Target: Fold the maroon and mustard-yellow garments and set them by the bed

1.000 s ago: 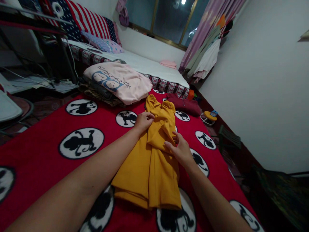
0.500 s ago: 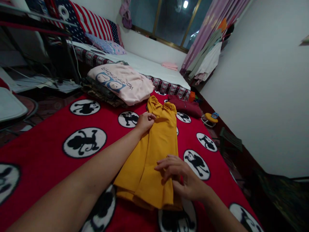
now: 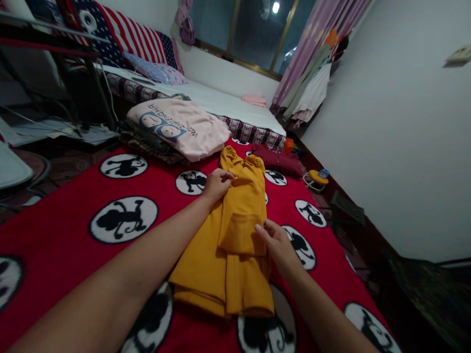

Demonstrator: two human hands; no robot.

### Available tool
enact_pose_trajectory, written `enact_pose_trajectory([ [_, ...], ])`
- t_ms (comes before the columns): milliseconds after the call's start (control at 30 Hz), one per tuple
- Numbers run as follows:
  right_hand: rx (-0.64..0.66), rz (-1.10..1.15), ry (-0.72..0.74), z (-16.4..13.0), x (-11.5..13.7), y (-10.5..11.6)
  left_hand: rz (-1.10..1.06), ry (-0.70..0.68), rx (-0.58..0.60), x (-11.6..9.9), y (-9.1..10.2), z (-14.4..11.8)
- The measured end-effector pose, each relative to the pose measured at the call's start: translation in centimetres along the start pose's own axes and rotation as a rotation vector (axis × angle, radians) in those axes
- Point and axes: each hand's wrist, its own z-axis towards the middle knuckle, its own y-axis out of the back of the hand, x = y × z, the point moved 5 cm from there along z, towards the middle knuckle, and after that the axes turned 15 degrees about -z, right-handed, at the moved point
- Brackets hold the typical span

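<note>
A yellow dress (image 3: 198, 262) lies lengthwise on the red blanket, its gathered top pointing away from me and its wide hem towards me. My left hand (image 3: 218, 185) rests at the upper left side of the dress, fingers closed on the fabric. Lower down, my right hand (image 3: 275, 239) pinches the right edge of a loose flap (image 3: 241, 235) of the same cloth, held slightly up over the skirt. Whether that flap is a sleeve or a side panel, I cannot tell.
The red blanket (image 3: 66, 220) has black monkey figures in white circles. Beyond the dress lie a folded pink top (image 3: 198, 130) on a pile of clothes and a dark red garment (image 3: 281, 162). A white-topped bed (image 3: 217, 100) stands behind; a folding stool (image 3: 348, 208) is at right.
My right hand has moved up and a little right, raising the loose flap from the lower skirt. My left hand keeps its place on the dress. The view has shifted slightly.
</note>
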Motion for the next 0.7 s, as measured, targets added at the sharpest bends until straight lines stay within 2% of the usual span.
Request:
enact_pose_trajectory([
  [67, -0.088, 0.001, -0.036, 1.1, -0.8, 0.2, -0.038, -0.022, -0.001, -0.3, 0.0, 0.0],
  [133, -0.131, -0.01, -0.025, 1.4, -1.1, 0.3, -0.086, 0.013, 0.021, -0.3, -0.2, -0.2],
  [300, -0.015, -0.169, 0.073, 0.1, -0.3, -0.3, -0.117, 0.091, 0.055, -0.5, -0.5, -0.4],
  [400, 0.025, -0.132, 0.029, -0.5, -0.3, -0.3, -0.122, 0.088, 0.103, -1.2, -0.5, -0.4],
  [500, 0.084, 0.012, -0.052, -1.1, -0.7, -0.6, -0.155, 0.103, 0.231, -2.0, -0.8, -0.8],
  [600, 0.157, 0.076, -0.093, -2.0, -0.9, -0.7, -0.165, 0.115, 0.437, -3.0, -1.1, -2.2],
  [700, 0.21, -0.006, 0.009, -2.9, -0.6, 0.1, -0.101, 0.044, 0.676, -4.1, -0.6, -4.1],
])
